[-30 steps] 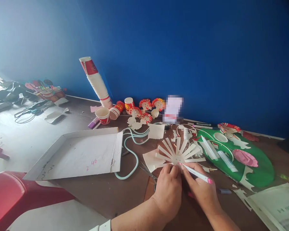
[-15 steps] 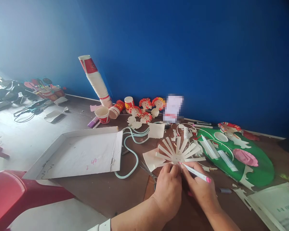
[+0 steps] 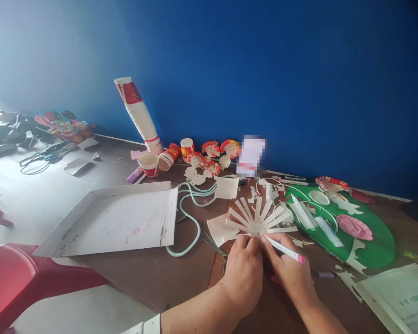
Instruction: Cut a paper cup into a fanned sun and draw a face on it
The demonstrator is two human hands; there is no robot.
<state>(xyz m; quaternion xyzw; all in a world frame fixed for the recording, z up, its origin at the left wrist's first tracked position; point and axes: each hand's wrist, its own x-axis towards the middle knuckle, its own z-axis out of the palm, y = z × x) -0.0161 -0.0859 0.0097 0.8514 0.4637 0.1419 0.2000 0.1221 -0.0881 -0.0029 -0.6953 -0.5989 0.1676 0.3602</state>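
My right hand [image 3: 292,269] grips a white marker [image 3: 282,248] with a pink end, its tip close to a white paper cutout [image 3: 257,227]. Strips fan out from the top of this cutout, and two small eyes are drawn on its middle. My left hand [image 3: 244,273] is closed on the cutout's lower edge, pressing it near the table; the fingers hide that part. Just left of the left hand lie scissors [image 3: 214,246], partly covered. Behind them is a pale paper piece [image 3: 218,227].
A white box lid [image 3: 125,222] lies to the left by a light-green cable [image 3: 199,232]. A tall cup stack [image 3: 142,120] leans near the blue wall. Finished paper figures [image 3: 226,155] stand at the back. Glue sticks [image 3: 329,232] and scraps cover a green board [image 3: 379,246]. A red chair [image 3: 14,278] is front left.
Almost nothing differs. Both hands keep their hold on the cutout and the marker, and the view has shifted very slightly.
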